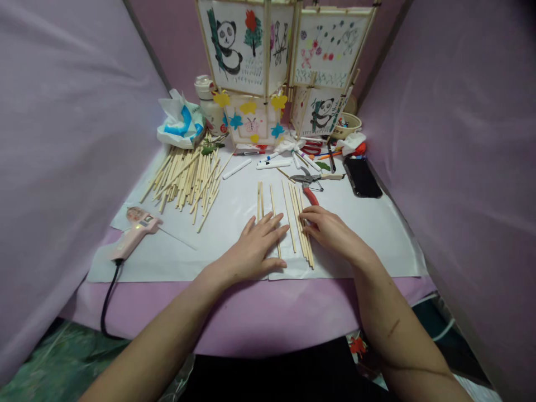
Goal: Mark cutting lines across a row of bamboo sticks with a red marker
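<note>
My left hand (258,245) lies flat with fingers spread over a few thin wooden sticks (259,200) on the white paper. Its fingertips cover part of one stick, and another lone stick (288,215) lies just to the right of them. My right hand (329,230) has its fingers curled at the right edge of a close row of several wooden sticks (302,240). Its fingertips are on the outer sticks of that row, while the thumb is mostly hidden. Red-handled pliers (309,192) lie just beyond the right hand.
A loose pile of wooden sticks (184,178) and a pink glue gun (136,229) lie at left. Panda-painted lanterns (238,56) stand at the back, with white markers (274,164) before them. A phone (362,177) rests at right; tissues (178,123) sit back left.
</note>
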`<state>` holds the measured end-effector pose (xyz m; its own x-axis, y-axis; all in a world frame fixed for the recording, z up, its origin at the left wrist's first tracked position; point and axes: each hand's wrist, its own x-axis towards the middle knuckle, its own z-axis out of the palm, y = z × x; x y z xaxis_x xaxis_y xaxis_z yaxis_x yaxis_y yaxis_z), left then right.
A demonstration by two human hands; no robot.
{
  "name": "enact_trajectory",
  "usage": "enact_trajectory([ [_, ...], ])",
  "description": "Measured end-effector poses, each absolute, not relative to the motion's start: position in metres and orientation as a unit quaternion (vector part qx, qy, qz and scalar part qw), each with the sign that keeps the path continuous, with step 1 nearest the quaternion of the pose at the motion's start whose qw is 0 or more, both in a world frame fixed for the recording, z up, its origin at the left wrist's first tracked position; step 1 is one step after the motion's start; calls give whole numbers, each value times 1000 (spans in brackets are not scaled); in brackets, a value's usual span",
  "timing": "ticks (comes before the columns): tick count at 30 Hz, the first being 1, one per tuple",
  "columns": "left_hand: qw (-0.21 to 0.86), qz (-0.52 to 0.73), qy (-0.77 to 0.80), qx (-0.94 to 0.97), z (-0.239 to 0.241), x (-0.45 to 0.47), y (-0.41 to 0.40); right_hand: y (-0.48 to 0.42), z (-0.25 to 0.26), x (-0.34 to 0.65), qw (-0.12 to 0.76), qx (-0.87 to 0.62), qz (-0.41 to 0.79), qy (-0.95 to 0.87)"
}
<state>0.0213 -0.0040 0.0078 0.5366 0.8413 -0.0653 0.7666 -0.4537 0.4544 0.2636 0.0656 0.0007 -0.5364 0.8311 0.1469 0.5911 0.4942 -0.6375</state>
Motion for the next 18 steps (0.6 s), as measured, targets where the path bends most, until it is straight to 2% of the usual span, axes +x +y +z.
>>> enact_trajectory([
  [8,218,58,443,868,-1,32,12,67,-11,238,258,-416,289,-823],
  [18,232,126,456,850,1,6,9,65,-15,223,294,-410,315,-804],
])
